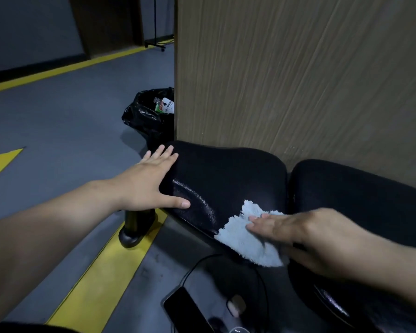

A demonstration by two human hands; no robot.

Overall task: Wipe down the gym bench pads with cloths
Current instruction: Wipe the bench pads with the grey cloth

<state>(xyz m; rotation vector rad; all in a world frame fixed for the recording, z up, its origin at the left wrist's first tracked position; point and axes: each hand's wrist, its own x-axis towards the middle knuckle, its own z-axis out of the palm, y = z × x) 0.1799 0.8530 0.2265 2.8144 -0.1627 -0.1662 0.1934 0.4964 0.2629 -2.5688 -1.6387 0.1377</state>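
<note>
Nearest the camera, a dark phone (187, 308) lies on the grey floor (58, 131) with a black cable (195, 265) looping beside it. Just beyond, the right hand (305, 234) lies flat on a pale blue cloth (247, 236), its fingers straight and close together, pressing the cloth onto the near right corner of a black pad (226, 174). The cloth's lower edge hangs over the pad's near rim. The pad's surface shines beside the cloth.

The left hand (151, 183) rests on the pad's left end, palm down, fingers straight and slightly spread, thumb stretched along the near edge; it holds nothing. A second pad (358, 195) sits just right of the first, a narrow gap between them. Below the left hand, a black post (136, 224) stands on a yellow stripe (101, 272).

Farther back, a black bag (149, 116) holding rubbish sits against a tall wood-grain panel (298, 68) that rises behind both pads.
</note>
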